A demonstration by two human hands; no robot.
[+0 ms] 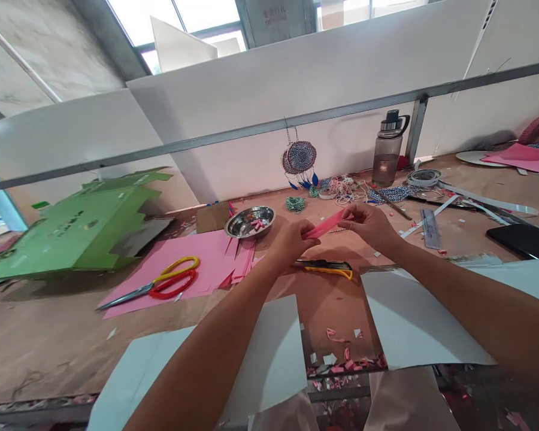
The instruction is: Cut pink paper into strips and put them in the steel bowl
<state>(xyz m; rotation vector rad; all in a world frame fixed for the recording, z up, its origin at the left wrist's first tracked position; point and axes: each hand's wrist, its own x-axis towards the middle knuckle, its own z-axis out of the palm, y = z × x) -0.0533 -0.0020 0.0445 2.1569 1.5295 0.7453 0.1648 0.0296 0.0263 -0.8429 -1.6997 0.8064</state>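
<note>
A narrow pink paper strip (327, 224) is held between both hands above the brown worktable (49, 341). My left hand (291, 239) pinches its near, lower end; my right hand (371, 224) pinches its far, upper end. Just below the hands lies a yellow-and-black utility knife (327, 267). Left of them sits a steel bowl (250, 221) with pink scraps in it, beside a stack of pink paper sheets (197, 257) with red-and-yellow scissors (161, 284) on top.
White sheets (422, 323) lie near the front edge, with pink scraps (341, 359) between them. A green cardboard box (76, 227) stands at left. At the back are a woven dreamcatcher (299, 158), a water bottle (388, 149), tape rolls (423, 177), a metal ruler (430, 227) and a black phone (525, 239).
</note>
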